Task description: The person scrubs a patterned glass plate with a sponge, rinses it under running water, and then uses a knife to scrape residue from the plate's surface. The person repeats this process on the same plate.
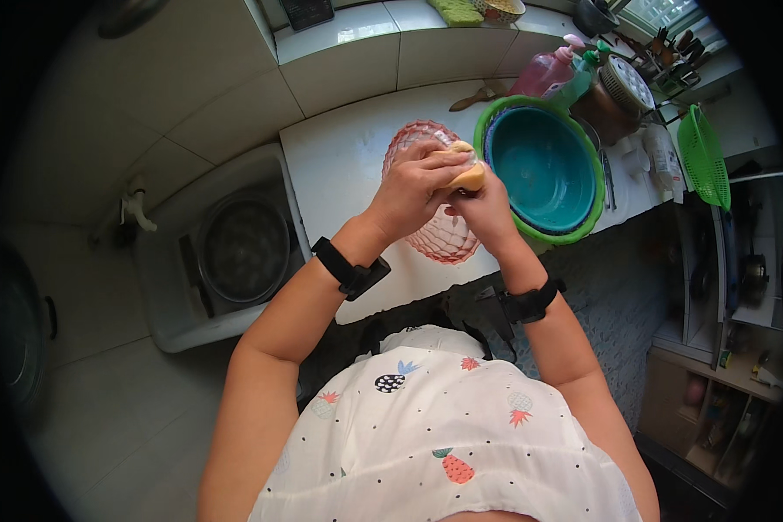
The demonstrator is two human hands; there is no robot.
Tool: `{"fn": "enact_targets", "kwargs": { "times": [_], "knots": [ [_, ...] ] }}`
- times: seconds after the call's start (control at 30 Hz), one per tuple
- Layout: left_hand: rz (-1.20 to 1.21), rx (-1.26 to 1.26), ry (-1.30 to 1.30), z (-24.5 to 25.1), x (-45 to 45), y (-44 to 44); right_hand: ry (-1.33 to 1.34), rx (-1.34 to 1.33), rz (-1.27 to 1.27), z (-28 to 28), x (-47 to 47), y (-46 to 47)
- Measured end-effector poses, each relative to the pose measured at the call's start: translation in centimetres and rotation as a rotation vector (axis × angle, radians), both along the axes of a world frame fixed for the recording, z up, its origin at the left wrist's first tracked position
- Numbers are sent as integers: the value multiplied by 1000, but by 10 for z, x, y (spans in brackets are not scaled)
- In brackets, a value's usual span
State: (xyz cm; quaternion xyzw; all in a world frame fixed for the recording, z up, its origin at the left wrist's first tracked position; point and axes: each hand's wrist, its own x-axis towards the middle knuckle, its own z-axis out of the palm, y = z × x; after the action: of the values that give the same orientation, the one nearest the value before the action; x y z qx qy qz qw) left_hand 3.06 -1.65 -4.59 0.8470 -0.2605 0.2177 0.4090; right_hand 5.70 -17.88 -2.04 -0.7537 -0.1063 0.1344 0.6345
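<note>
Both hands meet around a folded yellow-orange sponge or cloth [468, 177], just above an oval pink patterned dish [447, 238]. My left hand [414, 186] lies over its left side with curled fingers. My right hand [489, 209] grips it from the right and below. The item's exact kind is hard to tell, as the fingers cover part of it. The dish, seemingly glass or clear plastic, rests on the white countertop [339, 196]; its middle is hidden by the hands. Close on the right sits a teal basin [541, 169] within a green scalloped one [587, 235].
On the left, a grey sink [160, 313] holds a round vessel [245, 248] and a dark-handled tool. Behind the basins stand a pink pump bottle [543, 73], a green pump bottle and a lidded jar [616, 98]. A brush [471, 100] lies near the wall; a green basket [703, 156] hangs at right.
</note>
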Motion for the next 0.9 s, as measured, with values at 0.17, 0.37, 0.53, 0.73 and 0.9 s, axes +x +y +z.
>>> {"fn": "enact_targets", "kwargs": {
  "times": [0.17, 0.37, 0.53, 0.73, 0.9],
  "knots": [
    [316, -37, 144, -24, -1, 17, 151, 121, -52, 5, -5, -4],
    [405, -162, 74, -24, 14, -1, 136, 118, -35, 3, -11, -1],
    [283, -18, 57, 16, 15, -9, 62, 60, -40, 0, -14, -3],
    [349, -64, -14, 16, 21, -10, 22, 72, -13, 2, -15, -5],
    [403, -163, 165, -1, 27, 3, 83, 89, 21, 2, -16, -4]
  ]
}}
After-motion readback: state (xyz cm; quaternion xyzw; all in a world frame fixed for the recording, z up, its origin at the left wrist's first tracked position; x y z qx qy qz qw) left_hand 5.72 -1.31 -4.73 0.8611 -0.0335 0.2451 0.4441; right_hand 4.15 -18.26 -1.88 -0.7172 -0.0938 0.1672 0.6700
